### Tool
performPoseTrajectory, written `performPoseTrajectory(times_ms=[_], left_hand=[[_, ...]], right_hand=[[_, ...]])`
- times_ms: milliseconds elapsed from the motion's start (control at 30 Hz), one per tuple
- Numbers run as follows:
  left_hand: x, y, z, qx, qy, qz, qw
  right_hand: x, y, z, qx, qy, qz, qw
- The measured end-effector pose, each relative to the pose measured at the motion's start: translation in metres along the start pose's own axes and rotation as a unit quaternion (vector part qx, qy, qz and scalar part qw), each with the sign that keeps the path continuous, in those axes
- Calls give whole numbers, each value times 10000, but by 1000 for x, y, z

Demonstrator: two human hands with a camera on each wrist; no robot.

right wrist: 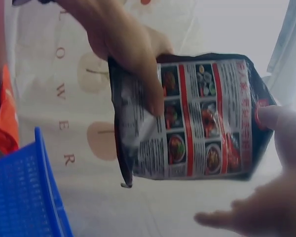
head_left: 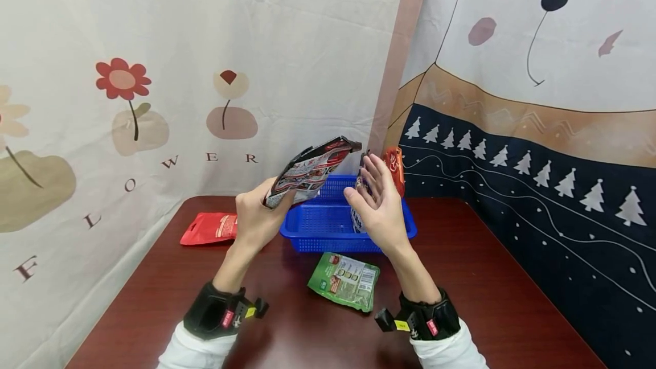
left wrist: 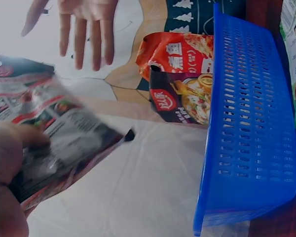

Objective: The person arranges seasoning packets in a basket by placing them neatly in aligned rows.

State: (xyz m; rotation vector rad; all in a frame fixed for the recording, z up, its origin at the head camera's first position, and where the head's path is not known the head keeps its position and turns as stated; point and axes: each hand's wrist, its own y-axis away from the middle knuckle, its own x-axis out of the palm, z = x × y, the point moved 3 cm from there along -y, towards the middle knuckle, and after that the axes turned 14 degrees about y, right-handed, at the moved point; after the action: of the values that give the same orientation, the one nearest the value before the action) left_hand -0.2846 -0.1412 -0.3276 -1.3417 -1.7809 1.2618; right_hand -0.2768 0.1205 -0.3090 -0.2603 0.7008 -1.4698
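Note:
My left hand grips a black, red and silver seasoning pouch by one end, thumb on its face, and holds it tilted above the blue basket. To its right, my right hand has its fingers extended and the palm turned toward the pouch. In the right wrist view the right thumb overlaps the pouch's far end; whether it touches cannot be told. Standing in the basket's right part are an orange pouch and a dark pouch with a food picture, partly hidden by the right hand in the head view.
A green packet lies on the dark red table in front of the basket. Left of the basket lies a red packet, partly behind my left hand. Printed cloths hang behind and to the right of the table.

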Motion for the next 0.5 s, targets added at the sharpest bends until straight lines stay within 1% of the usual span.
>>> performPoseTrajectory(times_ms=[67, 167, 333, 400, 500], left_hand=[[2, 1, -1, 294, -247, -191, 9991], [5, 3, -1, 671, -535, -448, 9953], [10, 8, 0, 1174, -851, -695, 9870], [11, 10, -1, 1418, -990, -758, 9820], [13, 14, -1, 1833, -1281, -833, 9711]], right_hand=[[3, 3, 3, 50, -48, 27, 10000], [6, 7, 8, 114, -116, 72, 9998], [12, 14, 16, 157, -260, 189, 9994], [15, 17, 18, 162, -242, 250, 9993], [19, 19, 20, 166, -263, 340, 9989]])
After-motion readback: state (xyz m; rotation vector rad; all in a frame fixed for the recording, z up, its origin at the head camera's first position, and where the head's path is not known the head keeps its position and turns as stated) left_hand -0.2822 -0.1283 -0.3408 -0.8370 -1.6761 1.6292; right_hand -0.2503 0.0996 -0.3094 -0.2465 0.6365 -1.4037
